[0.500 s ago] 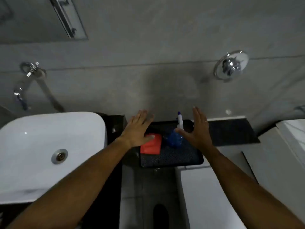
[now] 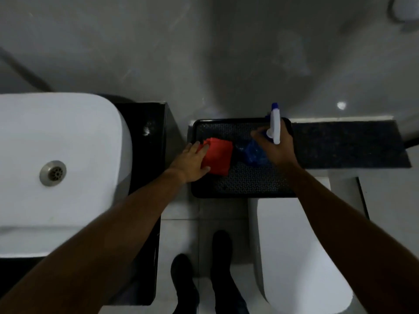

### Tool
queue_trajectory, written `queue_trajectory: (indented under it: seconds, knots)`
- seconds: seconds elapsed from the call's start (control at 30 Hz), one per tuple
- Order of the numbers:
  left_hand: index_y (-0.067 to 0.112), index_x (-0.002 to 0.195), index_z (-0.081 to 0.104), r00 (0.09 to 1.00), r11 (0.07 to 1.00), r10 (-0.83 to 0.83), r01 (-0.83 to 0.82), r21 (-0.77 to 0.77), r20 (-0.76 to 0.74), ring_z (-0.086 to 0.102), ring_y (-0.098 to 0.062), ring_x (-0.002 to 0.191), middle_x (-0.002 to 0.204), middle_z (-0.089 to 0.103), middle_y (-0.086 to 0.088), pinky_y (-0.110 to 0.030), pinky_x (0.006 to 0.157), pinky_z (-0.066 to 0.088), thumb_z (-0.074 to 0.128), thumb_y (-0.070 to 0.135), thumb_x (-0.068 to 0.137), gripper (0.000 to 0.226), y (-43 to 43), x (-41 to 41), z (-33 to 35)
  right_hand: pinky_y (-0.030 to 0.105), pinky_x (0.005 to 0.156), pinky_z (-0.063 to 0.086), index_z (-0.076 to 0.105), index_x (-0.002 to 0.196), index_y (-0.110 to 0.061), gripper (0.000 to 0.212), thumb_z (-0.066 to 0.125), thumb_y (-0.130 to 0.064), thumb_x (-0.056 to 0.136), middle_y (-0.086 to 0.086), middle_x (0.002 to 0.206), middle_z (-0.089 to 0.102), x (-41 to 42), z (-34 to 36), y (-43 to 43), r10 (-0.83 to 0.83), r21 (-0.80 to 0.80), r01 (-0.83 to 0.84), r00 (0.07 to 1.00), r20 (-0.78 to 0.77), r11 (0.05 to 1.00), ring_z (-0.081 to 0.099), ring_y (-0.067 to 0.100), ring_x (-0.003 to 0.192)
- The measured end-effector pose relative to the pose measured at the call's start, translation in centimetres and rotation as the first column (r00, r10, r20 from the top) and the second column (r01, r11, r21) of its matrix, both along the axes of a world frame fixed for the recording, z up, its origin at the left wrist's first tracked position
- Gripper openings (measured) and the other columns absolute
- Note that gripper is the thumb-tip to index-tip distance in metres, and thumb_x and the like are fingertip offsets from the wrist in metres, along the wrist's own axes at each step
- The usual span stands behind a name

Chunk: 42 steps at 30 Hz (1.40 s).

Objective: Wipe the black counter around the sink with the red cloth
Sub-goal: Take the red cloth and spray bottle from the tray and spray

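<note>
The red cloth (image 2: 219, 157) lies folded on a black perforated tray (image 2: 242, 184). My left hand (image 2: 192, 162) rests on the cloth's left edge, fingers curling around it. My right hand (image 2: 276, 146) is wrapped around a blue spray bottle (image 2: 254, 152) with a white trigger head (image 2: 274, 125), which stands on the same tray. The white sink (image 2: 56, 168) sits to the left on the black counter (image 2: 145, 132), whose bare strip shows between the sink and the tray.
A dark speckled ledge (image 2: 349, 143) runs right of the tray along the grey wall. A white toilet (image 2: 301, 252) stands below the tray. My black shoes (image 2: 204, 279) are on the pale tiled floor between counter and toilet.
Both hands have dropped from hovering spread above the tray. The left now lies on the red cloth and the right has closed around the spray bottle. The camera has tilted further down.
</note>
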State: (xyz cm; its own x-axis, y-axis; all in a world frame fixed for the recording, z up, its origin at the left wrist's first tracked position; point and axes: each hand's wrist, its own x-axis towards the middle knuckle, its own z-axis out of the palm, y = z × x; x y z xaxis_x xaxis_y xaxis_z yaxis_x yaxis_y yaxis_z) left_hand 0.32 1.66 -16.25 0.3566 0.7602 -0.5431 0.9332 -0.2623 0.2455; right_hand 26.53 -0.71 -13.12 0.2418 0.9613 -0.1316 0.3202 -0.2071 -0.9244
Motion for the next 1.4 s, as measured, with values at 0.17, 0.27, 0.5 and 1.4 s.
queue_trajectory:
  seconds: [0.17,0.27,0.5,1.4]
  knots:
    - [0.029,0.159,0.003,0.999,0.999,-0.031,0.033,0.036,-0.036,0.005,-0.034,0.153,0.167,0.002,-0.008,-0.056,0.117,0.025,0.048,0.053,0.097,0.079,0.2,-0.1,-2.3,0.026,0.065,0.053,0.056,0.113,-0.032,0.034,0.066,-0.013,0.087,-0.013,0.071,0.064,-0.3,-0.8,1.3,-0.042,0.055,0.044,0.998,-0.049,0.998,0.063,0.005,0.066]
    - [0.031,0.158,0.002,0.997,0.994,-0.051,0.057,0.097,-0.053,0.007,-0.035,0.153,0.167,0.002,-0.009,-0.057,0.116,0.022,0.039,0.058,0.098,0.075,0.1,-0.1,-2.8,0.027,0.062,0.05,0.058,0.119,-0.011,0.033,0.06,-0.006,0.087,0.011,0.073,0.063,-0.2,-0.8,2.5,-0.038,0.066,0.042,0.997,-0.063,0.997,0.061,0.017,0.065]
    - [0.033,0.157,-0.007,0.997,0.974,-0.029,0.044,0.222,-0.073,-0.007,-0.035,0.153,0.167,-0.01,-0.007,-0.067,0.118,0.004,0.023,0.071,0.095,0.078,-1.3,0.4,-4.3,0.045,0.062,0.052,0.065,0.09,0.003,0.018,0.061,-0.012,0.082,0.021,0.07,0.066,-0.4,0.9,3.0,0.104,-0.017,-0.106,0.992,-0.076,0.994,0.063,0.027,0.064]
    - [0.022,0.156,-0.015,0.99,0.99,-0.098,0.107,0.087,-0.098,-0.012,-0.037,0.152,0.165,-0.019,-0.008,-0.071,0.115,0.001,0.053,0.093,0.06,0.137,-1.6,-1.2,-6.3,0.02,0.044,0.037,0.054,0.057,-0.022,0.017,0.062,-0.025,0.071,-0.006,0.052,0.057,-5.3,-3.7,-2.0,0.391,-0.586,-0.229,0.906,0.164,0.777,0.055,0.004,0.042]
